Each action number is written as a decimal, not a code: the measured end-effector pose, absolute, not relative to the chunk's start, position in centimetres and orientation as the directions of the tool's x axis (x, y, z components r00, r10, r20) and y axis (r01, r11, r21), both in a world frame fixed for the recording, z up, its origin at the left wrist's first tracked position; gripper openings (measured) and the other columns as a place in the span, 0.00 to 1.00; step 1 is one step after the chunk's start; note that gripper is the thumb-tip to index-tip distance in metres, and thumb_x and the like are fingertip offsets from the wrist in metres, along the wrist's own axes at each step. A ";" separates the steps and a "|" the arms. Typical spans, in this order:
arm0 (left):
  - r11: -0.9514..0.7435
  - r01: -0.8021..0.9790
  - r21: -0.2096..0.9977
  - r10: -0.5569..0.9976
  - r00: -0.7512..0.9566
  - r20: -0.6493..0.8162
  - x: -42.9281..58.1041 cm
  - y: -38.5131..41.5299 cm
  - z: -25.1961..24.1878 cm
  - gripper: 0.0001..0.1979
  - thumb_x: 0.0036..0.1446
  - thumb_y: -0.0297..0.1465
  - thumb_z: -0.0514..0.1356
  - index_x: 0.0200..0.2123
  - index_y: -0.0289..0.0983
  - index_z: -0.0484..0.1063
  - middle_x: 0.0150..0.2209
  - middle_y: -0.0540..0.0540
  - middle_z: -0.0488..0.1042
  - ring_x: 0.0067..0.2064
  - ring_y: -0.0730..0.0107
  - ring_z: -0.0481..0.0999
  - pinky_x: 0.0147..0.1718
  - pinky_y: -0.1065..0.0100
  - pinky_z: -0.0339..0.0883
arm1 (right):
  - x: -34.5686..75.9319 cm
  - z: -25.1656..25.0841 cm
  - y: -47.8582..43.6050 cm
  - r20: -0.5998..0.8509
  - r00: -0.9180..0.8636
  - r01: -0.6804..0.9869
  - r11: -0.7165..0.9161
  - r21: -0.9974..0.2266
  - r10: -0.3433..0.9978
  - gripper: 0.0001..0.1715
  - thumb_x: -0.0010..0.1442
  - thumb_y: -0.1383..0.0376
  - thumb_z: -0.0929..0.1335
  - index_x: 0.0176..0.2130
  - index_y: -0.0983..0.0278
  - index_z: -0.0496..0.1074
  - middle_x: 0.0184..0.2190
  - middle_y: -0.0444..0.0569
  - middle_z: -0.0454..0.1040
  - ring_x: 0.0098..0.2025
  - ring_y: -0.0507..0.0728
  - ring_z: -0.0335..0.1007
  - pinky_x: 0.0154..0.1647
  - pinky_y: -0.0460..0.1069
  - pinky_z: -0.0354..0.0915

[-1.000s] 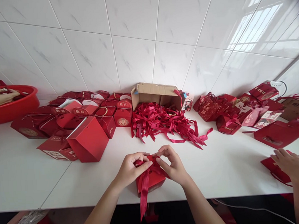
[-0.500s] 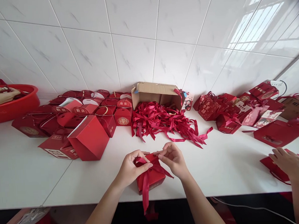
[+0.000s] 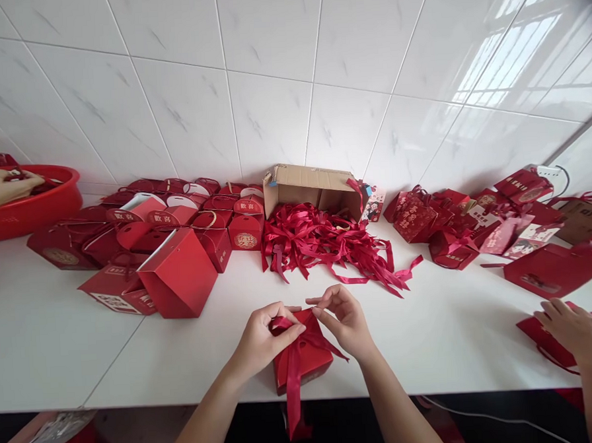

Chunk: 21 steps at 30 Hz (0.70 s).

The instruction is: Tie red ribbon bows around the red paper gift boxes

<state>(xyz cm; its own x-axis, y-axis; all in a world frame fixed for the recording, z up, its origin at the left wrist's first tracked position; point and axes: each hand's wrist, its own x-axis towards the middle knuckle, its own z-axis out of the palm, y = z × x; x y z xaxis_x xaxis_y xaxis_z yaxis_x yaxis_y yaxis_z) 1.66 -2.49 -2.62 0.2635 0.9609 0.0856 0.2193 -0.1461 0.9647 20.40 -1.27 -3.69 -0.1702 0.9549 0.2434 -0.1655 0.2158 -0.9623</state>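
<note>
A small red gift box (image 3: 316,358) stands near the table's front edge, with a dark red ribbon (image 3: 293,374) tied across its top. One ribbon tail hangs down over the front edge; another points right. My left hand (image 3: 266,334) is closed at the box's upper left, thumb and fingers pinching a ribbon loop. On the other side, my right hand (image 3: 345,319) has its thumb and index finger pinched together at the top corner of the box, seemingly on the ribbon; its other fingers curl loosely above. The exact grip there is partly hidden.
A ribbon pile (image 3: 327,243) spills from a cardboard carton (image 3: 313,175) by the tiled wall. Red boxes (image 3: 180,274) crowd the left; finished-looking boxes (image 3: 453,246) stand right. Other people's hands show at a red basin (image 3: 37,212) and on a red bag (image 3: 534,331).
The whole view has shifted slightly. Both my hands stay at the box top, still at the ribbon, with only small finger movements. The hand at the far right has barely moved.
</note>
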 end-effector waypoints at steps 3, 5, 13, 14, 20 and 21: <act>-0.137 0.198 0.971 0.961 0.266 0.081 1.7 -2.5 -2.7 0.12 0.53 0.34 0.64 0.23 0.39 0.64 0.25 0.50 0.73 0.52 0.56 0.75 0.46 0.65 0.68 | 20.5 -3.9 -1.3 0.239 -0.123 -0.113 0.226 -0.968 0.963 0.12 0.56 0.65 0.72 0.33 0.60 0.63 0.27 0.43 0.72 0.41 0.57 0.74 0.45 0.54 0.66; -0.138 0.197 0.971 0.961 0.265 0.083 1.6 -2.6 -2.8 0.13 0.52 0.33 0.64 0.22 0.39 0.62 0.25 0.51 0.72 0.53 0.56 0.75 0.45 0.65 0.68 | 20.6 -4.1 -1.4 0.243 -0.076 -0.074 0.237 -0.969 0.967 0.13 0.55 0.64 0.72 0.31 0.60 0.62 0.27 0.42 0.72 0.37 0.55 0.72 0.42 0.52 0.66; -0.167 0.213 0.963 0.944 0.318 0.094 1.4 -2.6 -3.2 0.13 0.52 0.32 0.64 0.23 0.40 0.61 0.26 0.50 0.74 0.54 0.56 0.73 0.47 0.63 0.68 | 20.7 -4.4 -1.8 0.192 -0.002 -0.059 0.191 -0.980 0.981 0.17 0.53 0.64 0.73 0.27 0.60 0.59 0.24 0.41 0.71 0.31 0.53 0.68 0.36 0.49 0.63; -0.167 0.215 0.962 0.940 0.328 0.090 1.3 -2.6 -3.2 0.13 0.52 0.32 0.63 0.23 0.40 0.60 0.27 0.50 0.75 0.54 0.57 0.73 0.48 0.63 0.68 | 20.7 -4.4 -1.8 0.187 -0.001 -0.064 0.187 -0.980 0.982 0.17 0.52 0.64 0.73 0.27 0.60 0.59 0.24 0.41 0.71 0.30 0.53 0.68 0.36 0.49 0.63; -0.148 0.206 0.967 0.922 0.382 0.059 1.1 -2.4 -3.1 0.13 0.52 0.30 0.63 0.22 0.41 0.59 0.26 0.50 0.77 0.54 0.58 0.72 0.50 0.62 0.66 | 20.1 -4.5 -2.1 0.116 0.075 -0.107 0.124 -0.986 0.990 0.22 0.49 0.63 0.74 0.21 0.61 0.57 0.23 0.44 0.75 0.30 0.55 0.71 0.37 0.51 0.65; -0.148 0.203 0.968 0.925 0.375 0.063 1.1 -2.4 -3.1 0.14 0.51 0.30 0.63 0.22 0.41 0.59 0.26 0.50 0.76 0.54 0.57 0.73 0.49 0.62 0.67 | 20.1 -4.6 -2.2 0.102 0.093 -0.114 0.113 -0.987 0.990 0.22 0.49 0.62 0.74 0.20 0.61 0.57 0.24 0.45 0.75 0.31 0.55 0.71 0.38 0.51 0.65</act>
<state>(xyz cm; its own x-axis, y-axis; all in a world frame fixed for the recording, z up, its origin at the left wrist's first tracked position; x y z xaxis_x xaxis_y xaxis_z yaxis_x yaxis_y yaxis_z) 1.11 -2.45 -3.11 0.3748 0.9249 0.0631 0.2031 -0.1483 0.9679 20.06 -2.17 -4.64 0.0931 0.9904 0.1025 -0.1143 0.1129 -0.9870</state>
